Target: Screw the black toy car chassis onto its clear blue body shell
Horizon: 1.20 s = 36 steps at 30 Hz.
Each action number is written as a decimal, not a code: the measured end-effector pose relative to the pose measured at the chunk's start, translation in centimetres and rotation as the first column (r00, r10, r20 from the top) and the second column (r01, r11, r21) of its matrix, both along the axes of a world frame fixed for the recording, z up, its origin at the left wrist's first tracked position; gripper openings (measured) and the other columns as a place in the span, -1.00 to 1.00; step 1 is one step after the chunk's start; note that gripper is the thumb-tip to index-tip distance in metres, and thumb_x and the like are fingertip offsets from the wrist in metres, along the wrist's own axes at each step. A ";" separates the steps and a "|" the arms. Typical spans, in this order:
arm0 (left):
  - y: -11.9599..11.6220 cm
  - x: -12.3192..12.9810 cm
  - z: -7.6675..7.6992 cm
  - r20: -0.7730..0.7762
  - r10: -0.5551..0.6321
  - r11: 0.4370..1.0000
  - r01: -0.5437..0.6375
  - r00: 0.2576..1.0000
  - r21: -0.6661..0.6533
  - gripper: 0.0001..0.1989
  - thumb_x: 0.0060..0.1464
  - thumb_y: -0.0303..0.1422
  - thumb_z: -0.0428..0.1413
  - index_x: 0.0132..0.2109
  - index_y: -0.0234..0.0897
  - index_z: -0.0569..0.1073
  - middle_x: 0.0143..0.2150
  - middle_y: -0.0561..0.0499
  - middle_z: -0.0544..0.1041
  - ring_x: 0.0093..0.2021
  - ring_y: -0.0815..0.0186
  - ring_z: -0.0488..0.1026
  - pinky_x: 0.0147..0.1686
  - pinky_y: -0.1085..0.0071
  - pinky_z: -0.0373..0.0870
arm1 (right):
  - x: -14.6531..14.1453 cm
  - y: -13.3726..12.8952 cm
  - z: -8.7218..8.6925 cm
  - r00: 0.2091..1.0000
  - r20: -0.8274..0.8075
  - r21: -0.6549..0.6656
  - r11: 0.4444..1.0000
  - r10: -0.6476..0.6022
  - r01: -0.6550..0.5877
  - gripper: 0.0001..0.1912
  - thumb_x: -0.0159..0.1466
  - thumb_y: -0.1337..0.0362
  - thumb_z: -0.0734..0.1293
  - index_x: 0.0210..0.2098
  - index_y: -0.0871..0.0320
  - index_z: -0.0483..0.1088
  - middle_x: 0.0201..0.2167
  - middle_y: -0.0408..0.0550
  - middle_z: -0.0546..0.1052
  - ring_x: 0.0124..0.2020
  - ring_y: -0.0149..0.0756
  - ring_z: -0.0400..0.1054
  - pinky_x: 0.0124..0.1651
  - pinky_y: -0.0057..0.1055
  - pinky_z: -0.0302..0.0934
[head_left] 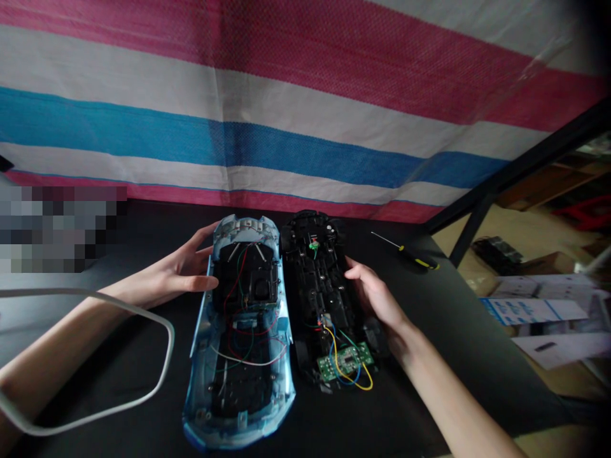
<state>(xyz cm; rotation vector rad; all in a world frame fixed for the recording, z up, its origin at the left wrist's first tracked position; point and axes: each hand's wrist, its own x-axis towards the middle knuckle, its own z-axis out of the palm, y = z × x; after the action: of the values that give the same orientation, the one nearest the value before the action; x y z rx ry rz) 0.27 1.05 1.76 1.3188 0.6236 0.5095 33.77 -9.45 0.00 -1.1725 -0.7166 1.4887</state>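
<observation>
A blue toy car body shell (203, 381) lies upside down on the black table (143, 219), its hollow inside facing up with black parts and thin red, green and white wires. My left hand (184, 273) grips its left edge, thumb on the rim and the other fingers partly hidden behind it. Right beside the shell is a black toy car chassis (322, 280). My right hand (377, 292) holds the chassis by its right side, most fingers out of sight. A green circuit board (346, 362) with yellow and blue wires sits at the chassis's near end.
A screwdriver (417, 256) with a black and yellow handle lies to the right on the table. White cable (169, 343) loops over the left side. A striped sheet (305, 140) hangs behind. Papers and boxes (539, 312) are beyond the table's right edge.
</observation>
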 end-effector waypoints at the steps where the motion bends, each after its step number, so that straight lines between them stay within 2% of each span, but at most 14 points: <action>1: 0.0 0.0 0.0 -0.005 0.007 1.000 -0.007 1.000 0.002 0.02 0.07 -0.24 0.32 0.49 0.15 -0.11 0.34 -0.10 0.40 0.27 -0.13 0.40 0.15 0.09 0.49 | 0.0 0.0 0.0 1.000 0.004 0.006 1.000 -0.001 0.001 -0.61 0.14 0.25 0.33 -0.03 0.04 0.50 -0.10 -0.12 0.64 -0.18 -0.09 0.53 -0.26 -0.28 0.38; 7: -0.2 0.1 0.2 -0.041 0.044 0.999 -0.044 0.998 0.001 0.02 0.03 -0.22 0.35 0.48 0.16 -0.07 0.29 -0.09 0.46 0.24 -0.13 0.44 0.15 0.09 0.50 | 0.0 0.1 0.1 1.000 -0.001 0.004 1.000 -0.004 0.004 -0.63 0.12 0.25 0.34 -0.06 0.03 0.51 -0.11 -0.14 0.64 -0.19 -0.10 0.52 -0.26 -0.29 0.38; 26: -0.2 0.2 0.2 -0.053 0.026 0.998 -0.023 0.998 0.055 -0.03 0.07 -0.20 0.31 0.48 0.16 -0.06 0.31 -0.09 0.44 0.24 -0.13 0.43 0.16 0.06 0.48 | 0.1 0.2 0.1 0.998 0.052 -0.007 1.000 0.018 -0.018 -0.53 0.11 0.22 0.33 0.03 0.01 0.48 -0.11 -0.12 0.64 -0.20 -0.07 0.53 -0.27 -0.25 0.38; 36: -0.2 0.2 0.6 -0.072 0.032 0.998 -0.029 0.997 0.049 -0.01 0.06 -0.19 0.32 0.48 0.14 -0.06 0.29 -0.09 0.46 0.25 -0.14 0.42 0.17 0.07 0.47 | 0.2 0.2 0.1 0.999 0.040 -0.004 1.000 0.017 -0.017 -0.56 0.11 0.22 0.34 0.01 0.02 0.50 -0.11 -0.12 0.64 -0.21 -0.08 0.53 -0.27 -0.26 0.38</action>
<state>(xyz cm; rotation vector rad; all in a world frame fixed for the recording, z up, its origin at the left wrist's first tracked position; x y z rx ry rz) 0.50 0.85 2.31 1.3800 0.6960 0.5058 34.01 -9.29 0.14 -1.2048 -0.7529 1.4852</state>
